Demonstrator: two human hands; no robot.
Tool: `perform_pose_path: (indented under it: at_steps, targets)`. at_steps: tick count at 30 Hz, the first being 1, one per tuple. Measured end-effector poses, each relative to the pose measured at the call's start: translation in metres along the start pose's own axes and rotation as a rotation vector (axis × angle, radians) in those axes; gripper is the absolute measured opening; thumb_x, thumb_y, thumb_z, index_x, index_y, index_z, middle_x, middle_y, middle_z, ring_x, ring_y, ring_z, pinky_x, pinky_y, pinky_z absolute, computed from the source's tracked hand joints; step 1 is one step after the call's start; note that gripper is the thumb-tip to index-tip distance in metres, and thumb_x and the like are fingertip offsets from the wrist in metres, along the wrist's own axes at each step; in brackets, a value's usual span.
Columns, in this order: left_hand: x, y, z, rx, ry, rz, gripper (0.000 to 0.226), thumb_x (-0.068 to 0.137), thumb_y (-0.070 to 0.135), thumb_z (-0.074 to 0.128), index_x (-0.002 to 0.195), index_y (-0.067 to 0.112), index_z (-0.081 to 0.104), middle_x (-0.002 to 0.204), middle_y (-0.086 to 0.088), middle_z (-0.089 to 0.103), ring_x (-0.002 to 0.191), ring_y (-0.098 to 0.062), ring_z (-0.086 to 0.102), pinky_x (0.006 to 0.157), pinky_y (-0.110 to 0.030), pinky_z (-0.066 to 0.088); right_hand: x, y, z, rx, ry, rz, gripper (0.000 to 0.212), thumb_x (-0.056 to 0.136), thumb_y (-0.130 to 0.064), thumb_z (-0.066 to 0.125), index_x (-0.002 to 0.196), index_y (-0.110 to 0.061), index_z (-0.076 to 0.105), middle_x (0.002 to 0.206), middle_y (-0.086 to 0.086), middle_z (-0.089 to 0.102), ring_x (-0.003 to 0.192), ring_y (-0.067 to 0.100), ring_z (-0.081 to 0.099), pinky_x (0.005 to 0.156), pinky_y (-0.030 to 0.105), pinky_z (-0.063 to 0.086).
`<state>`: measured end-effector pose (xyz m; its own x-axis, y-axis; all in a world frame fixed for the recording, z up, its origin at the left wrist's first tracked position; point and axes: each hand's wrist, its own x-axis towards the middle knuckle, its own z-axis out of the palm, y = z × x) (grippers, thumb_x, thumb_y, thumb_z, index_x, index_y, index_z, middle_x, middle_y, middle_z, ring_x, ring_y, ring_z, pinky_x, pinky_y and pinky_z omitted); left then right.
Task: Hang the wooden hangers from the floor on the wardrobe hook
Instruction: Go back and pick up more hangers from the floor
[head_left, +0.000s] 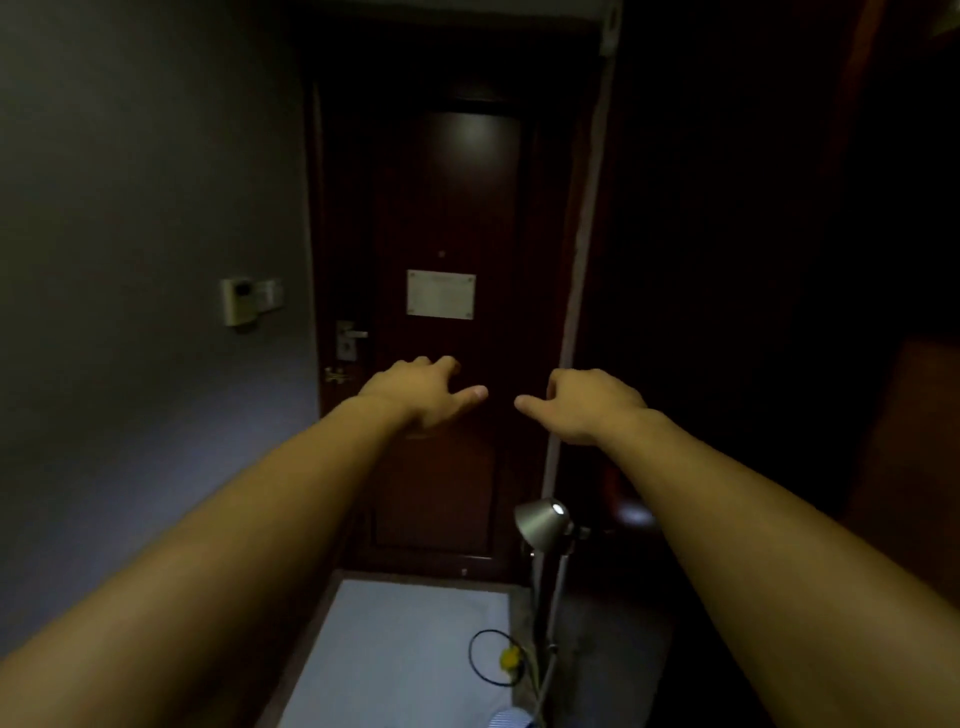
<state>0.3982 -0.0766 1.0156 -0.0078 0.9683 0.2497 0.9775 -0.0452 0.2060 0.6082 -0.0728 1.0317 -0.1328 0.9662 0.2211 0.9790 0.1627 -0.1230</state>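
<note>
Both my arms are stretched forward at chest height in a dim hallway. My left hand (423, 392) is palm down with fingers loosely spread and holds nothing. My right hand (584, 402) mirrors it, thumb pointing inward, also holding nothing. The two thumbs are a short gap apart. No wooden hanger and no wardrobe hook show in this view. The right side, where a dark wooden panel (753, 260) stands, is too dark to make out.
A dark brown door (447, 208) with a white notice (440, 294) and a metal handle (349, 335) faces me. A floor lamp (543, 525) stands at lower right beside a white mat (405, 649) and a black cable (488, 657). A wall panel (249, 300) hangs on the left grey wall.
</note>
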Motion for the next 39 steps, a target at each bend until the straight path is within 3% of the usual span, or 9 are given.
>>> perform_pose_path:
  at_steps: [4, 9, 14, 20, 29, 39]
  targets:
    - [-0.015, -0.061, -0.021, 0.026, -0.006, -0.083, 0.082, 0.085, 0.079, 0.034, 0.149, 0.027, 0.032, 0.149, -0.012, 0.042, 0.132, -0.035, 0.044, 0.104, -0.053, 0.041, 0.013, -0.067, 0.008, 0.019, 0.014, -0.094, 0.065, 0.083, -0.077, 0.045, 0.116, -0.023, 0.058, 0.097, -0.001, 0.059, 0.089, 0.021, 0.059, 0.069, 0.037, 0.049]
    - [-0.027, -0.131, -0.038, 0.034, -0.02, -0.164, 0.085, 0.085, 0.079, 0.034, 0.151, 0.026, 0.028, 0.153, -0.013, 0.037, 0.135, -0.036, 0.04, 0.107, -0.053, 0.039, 0.023, -0.142, 0.023, 0.042, -0.007, -0.2, 0.07, 0.086, -0.075, 0.044, 0.13, -0.021, 0.055, 0.123, 0.005, 0.063, 0.107, 0.025, 0.061, 0.084, 0.044, 0.054]
    - [-0.035, -0.189, -0.025, 0.061, -0.104, -0.192, 0.09, 0.085, 0.078, 0.035, 0.156, 0.025, 0.018, 0.164, -0.009, 0.016, 0.148, -0.034, 0.019, 0.117, -0.056, 0.023, 0.02, -0.189, 0.052, 0.055, -0.073, -0.238, 0.073, 0.089, -0.07, 0.048, 0.142, -0.02, 0.048, 0.14, 0.009, 0.055, 0.123, 0.029, 0.055, 0.095, 0.046, 0.051]
    - [-0.035, -0.244, 0.012, 0.051, -0.151, -0.19, 0.096, 0.08, 0.083, 0.037, 0.156, 0.028, 0.015, 0.165, -0.01, 0.011, 0.149, -0.035, 0.013, 0.118, -0.056, 0.019, 0.031, -0.22, 0.091, 0.044, -0.204, -0.239, 0.084, 0.088, -0.072, 0.05, 0.154, -0.022, 0.033, 0.158, 0.013, 0.036, 0.141, 0.034, 0.038, 0.11, 0.046, 0.039]
    - [-0.02, -0.29, 0.108, 0.043, -0.291, -0.195, 0.099, 0.078, 0.081, 0.045, 0.156, 0.03, 0.012, 0.165, -0.011, 0.011, 0.148, -0.037, 0.016, 0.117, -0.057, 0.023, 0.049, -0.241, 0.204, 0.051, -0.437, -0.176, 0.098, 0.08, -0.076, 0.058, 0.158, -0.03, 0.019, 0.167, 0.009, 0.01, 0.149, 0.04, 0.021, 0.115, 0.058, 0.031]
    - [0.039, -0.322, 0.212, -0.038, -0.452, -0.261, 0.098, 0.082, 0.076, 0.048, 0.157, 0.027, 0.007, 0.165, -0.01, 0.008, 0.149, -0.035, 0.012, 0.118, -0.052, 0.02, 0.13, -0.228, 0.323, 0.083, -0.624, -0.226, 0.102, 0.08, -0.072, 0.063, 0.159, -0.028, 0.016, 0.167, 0.01, 0.011, 0.149, 0.04, 0.02, 0.115, 0.056, 0.032]
